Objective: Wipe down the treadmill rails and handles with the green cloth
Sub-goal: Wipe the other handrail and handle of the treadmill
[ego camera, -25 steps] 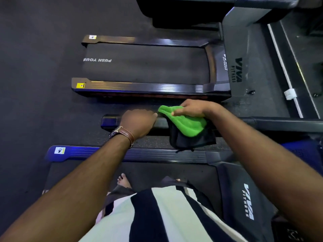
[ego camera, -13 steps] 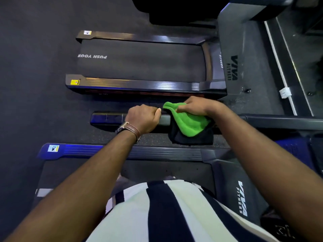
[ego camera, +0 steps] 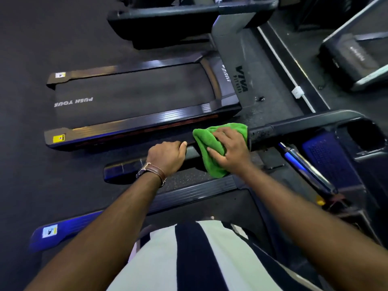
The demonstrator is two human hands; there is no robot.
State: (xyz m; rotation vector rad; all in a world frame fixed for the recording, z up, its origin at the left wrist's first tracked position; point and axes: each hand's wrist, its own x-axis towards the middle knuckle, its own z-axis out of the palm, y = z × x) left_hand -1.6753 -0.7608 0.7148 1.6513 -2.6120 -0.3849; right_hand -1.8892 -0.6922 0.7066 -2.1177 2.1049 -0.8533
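Observation:
The green cloth (ego camera: 210, 148) is draped over the dark left handrail (ego camera: 304, 124) of the treadmill I stand on. My right hand (ego camera: 231, 150) lies on top of the cloth, its fingers wrapped over it and pressing it round the rail. My left hand (ego camera: 168, 156), with a brown watch strap at the wrist, grips the same rail just left of the cloth, near the rail's free end (ego camera: 121, 169).
A second treadmill (ego camera: 134, 97) lies parallel on the far side, its upright (ego camera: 237, 66) marked VIVA. My treadmill's side rail (ego camera: 195, 190) runs below the handrail. A chrome bar (ego camera: 302, 162) and the console frame (ego camera: 369, 143) sit to the right. Dark floor spreads to the left.
My right hand has turned over onto the cloth and now covers it from above, with the cloth spread wider round the rail. The view has tilted. My left hand keeps its grip.

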